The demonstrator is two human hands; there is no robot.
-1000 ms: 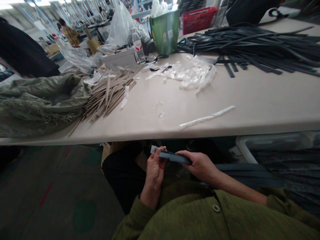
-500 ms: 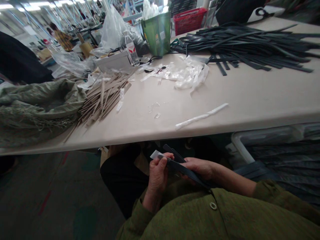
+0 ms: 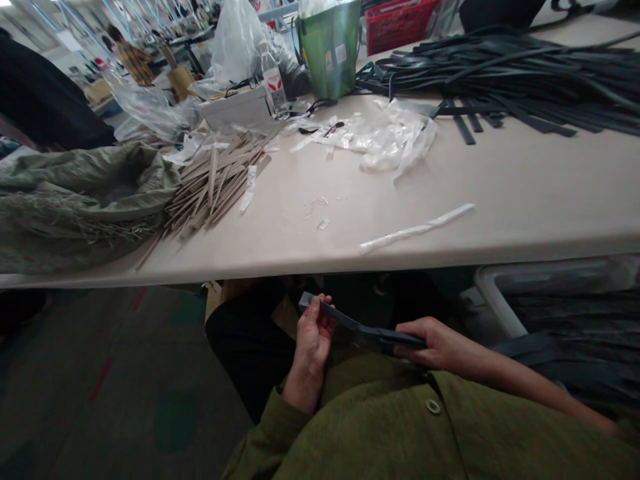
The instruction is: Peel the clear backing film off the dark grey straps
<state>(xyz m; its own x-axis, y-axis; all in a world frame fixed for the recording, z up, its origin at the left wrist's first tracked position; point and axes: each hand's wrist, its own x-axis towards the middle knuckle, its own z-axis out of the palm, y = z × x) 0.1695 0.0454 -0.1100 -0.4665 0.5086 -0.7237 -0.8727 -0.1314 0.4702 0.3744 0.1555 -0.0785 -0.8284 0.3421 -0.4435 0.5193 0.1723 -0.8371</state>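
Observation:
A long dark strip [image 3: 350,324] stretches between my hands, above my lap and below the table's front edge. My left hand [image 3: 312,343] pinches its far-left end, where a small whitish translucent piece [image 3: 306,299] sticks out past the fingertips. Farther right, my right hand [image 3: 431,341] is closed around the strip, which looks doubled or layered there. The palm side of the right hand is hidden, so how many layers it grips cannot be told.
On the table [image 3: 280,247] lie a twisted white strip [image 3: 417,229], crumpled plastic [image 3: 395,143], brown strips [image 3: 215,190] and a pile of dark strips [image 3: 500,83]. A sack [image 3: 85,207] stands left, a green bag [image 3: 327,53] behind. A white-rimmed bin [image 3: 493,300] is at lower right.
My right hand has slid right along the dark strip, away from my left hand. The left hand keeps its pinch at the whitish end. The whole view has shifted slightly.

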